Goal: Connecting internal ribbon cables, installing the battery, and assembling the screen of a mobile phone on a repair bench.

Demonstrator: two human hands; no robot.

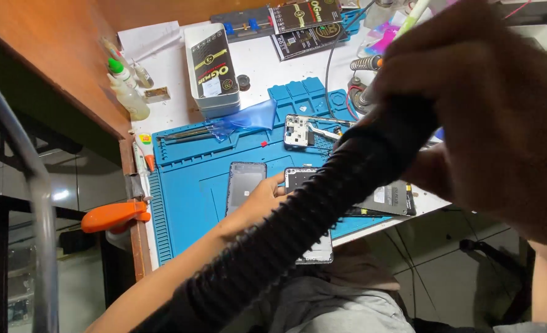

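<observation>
the right hand (495, 105) is very close to the camera and blurred; its fingers are clenched around the upper end of a black ribbed hose (298, 228), which runs diagonally from the lower left up to that grip. the left hand (262, 194) reaches in beneath the hose, fingers fairly flat and resting at the edge of an opened phone (313, 209) on the mat; how far its fingers curl i cannot tell, since the hose covers most of them. just left of that hand lies a dark phone back panel (245, 185), flat and apart from the opened phone. a white circuit board (301, 131) sits farther back on the mat, with metal tweezers (326, 131) touching it.

the blue silicone mat (187, 197) has bare room on its left half. its near edge runs close to the edge of the white table (258, 61), and the opened phone overhangs the mat's near edge. an orange clamp (116, 216) grips the table's left edge.

behind the mat stand a white box (211, 68) of packaged parts, small squeeze bottles (128, 92), and a soldering stand with a coiled holder (364, 63). tiled floor (82, 185) shows at the left, past a grey metal tube (20, 160).
</observation>
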